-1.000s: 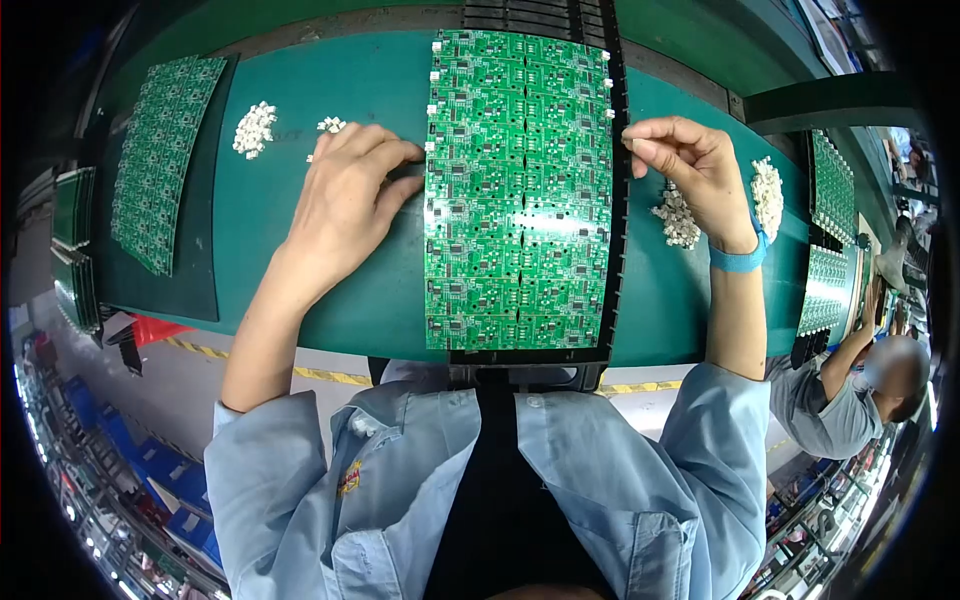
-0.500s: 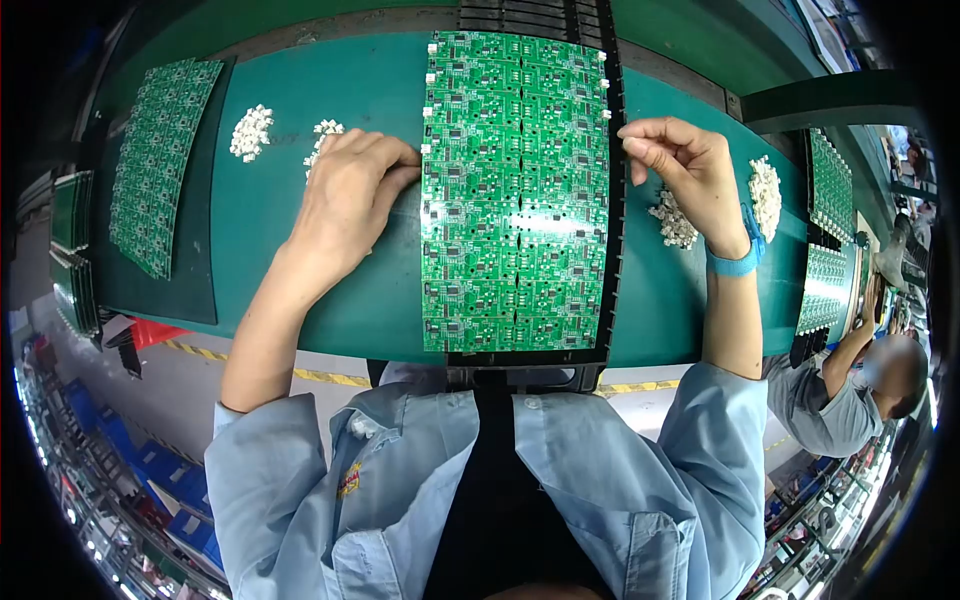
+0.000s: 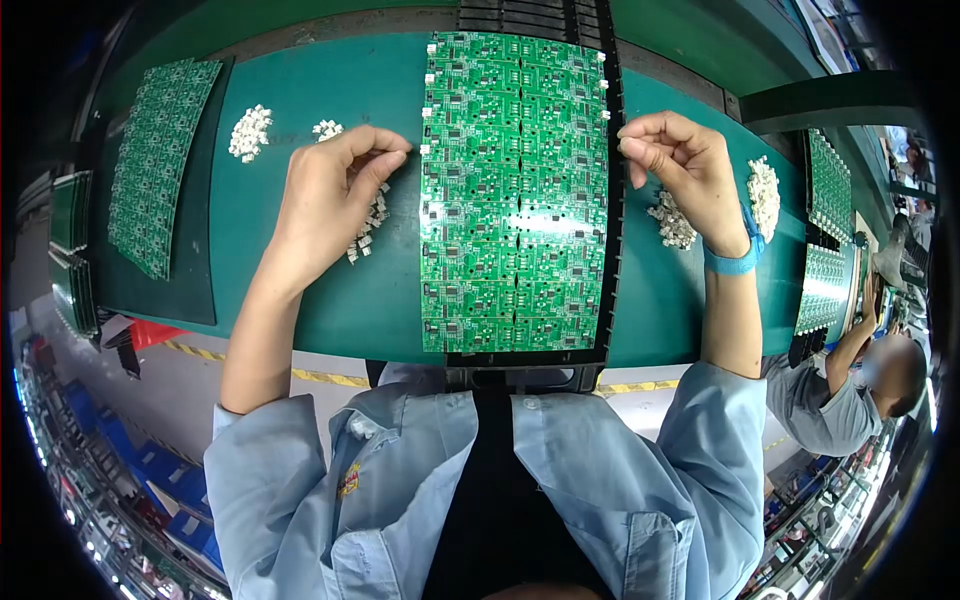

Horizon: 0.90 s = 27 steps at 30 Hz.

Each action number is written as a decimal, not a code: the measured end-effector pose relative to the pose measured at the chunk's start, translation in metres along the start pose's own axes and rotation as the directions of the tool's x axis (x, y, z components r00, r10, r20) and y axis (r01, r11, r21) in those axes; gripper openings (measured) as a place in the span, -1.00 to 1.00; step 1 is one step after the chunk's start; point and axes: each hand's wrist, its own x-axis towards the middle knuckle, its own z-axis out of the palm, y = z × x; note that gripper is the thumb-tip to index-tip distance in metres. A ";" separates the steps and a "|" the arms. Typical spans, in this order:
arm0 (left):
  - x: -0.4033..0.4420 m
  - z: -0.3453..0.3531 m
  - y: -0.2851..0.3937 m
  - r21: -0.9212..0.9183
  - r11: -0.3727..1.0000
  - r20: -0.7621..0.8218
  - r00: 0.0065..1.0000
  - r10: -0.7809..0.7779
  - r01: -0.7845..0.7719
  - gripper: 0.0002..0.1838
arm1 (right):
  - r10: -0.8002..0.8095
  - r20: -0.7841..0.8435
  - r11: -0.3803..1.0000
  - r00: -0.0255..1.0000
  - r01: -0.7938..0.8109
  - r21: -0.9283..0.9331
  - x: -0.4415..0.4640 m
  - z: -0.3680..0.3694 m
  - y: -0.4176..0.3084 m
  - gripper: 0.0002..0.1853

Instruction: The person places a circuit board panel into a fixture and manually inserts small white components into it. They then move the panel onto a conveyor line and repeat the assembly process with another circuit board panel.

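Observation:
A panel of green circuit boards (image 3: pixel 470 260) lies upright in my view on a black frame (image 3: pixel 606 260). Small white connectors (image 3: pixel 427 113) sit along its upper left and upper right edges. My left hand (image 3: pixel 325 205) is just left of the panel, thumb and index finger pinched; whatever is between them is too small to make out. Beneath it, a pile of white connectors (image 3: pixel 366 235) is partly covered. On the panel's right side, my right hand (image 3: pixel 690 170) also pinches, its fingertips near the edge; I cannot make out what they hold. Below that hand lie more connectors (image 3: pixel 674 222).
White connectors also lie in a left pile (image 3: pixel 250 134), a smaller group (image 3: pixel 327 130) and a far right pile (image 3: pixel 764 200). Another board panel (image 3: pixel 160 170) rests on a dark mat at left. Boards (image 3: pixel 828 185) stand at right, near a seated person (image 3: pixel 825 405).
My left hand has drawn back slightly left from the panel's edge, uncovering more of the connectors beneath it. My right hand has barely moved.

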 end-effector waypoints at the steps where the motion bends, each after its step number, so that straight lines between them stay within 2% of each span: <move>1: 0.001 0.000 -0.002 -0.035 0.999 -0.005 1.000 0.016 -0.016 -0.90 | 0.007 0.005 1.000 1.000 -0.007 0.007 0.000 0.000 0.000 -0.88; 3: 0.001 0.001 -0.004 -0.104 0.993 -0.014 0.999 0.048 -0.049 -0.91 | 0.023 0.014 0.999 1.000 -0.023 0.022 0.000 0.000 0.001 -0.88; 9: 0.002 0.002 -0.005 -0.210 0.978 -0.014 1.000 0.018 -0.021 -0.92 | 0.000 -0.028 0.999 1.000 -0.001 -0.041 -0.002 0.004 0.000 -0.89; 13: 0.002 0.003 -0.004 -0.287 0.956 -0.028 0.998 -0.063 0.052 -0.93 | -0.093 -0.059 0.956 0.994 0.072 -0.285 -0.002 0.008 -0.001 -0.90; 19: 0.002 0.000 -0.002 -0.353 0.933 -0.007 0.997 -0.073 0.066 -0.93 | -0.058 -0.092 0.961 0.994 0.031 -0.273 -0.002 0.014 0.000 -0.92; 23: 0.004 0.000 -0.007 -0.335 0.940 -0.004 0.998 -0.070 0.064 -0.93 | -0.318 -0.080 0.839 0.945 0.241 -0.487 0.001 0.016 0.006 -0.94; 27: 0.005 0.002 -0.010 -0.395 0.918 -0.021 0.998 -0.061 0.048 -0.93 | -0.368 -0.083 0.811 0.926 0.276 -0.517 0.002 0.020 0.007 -0.95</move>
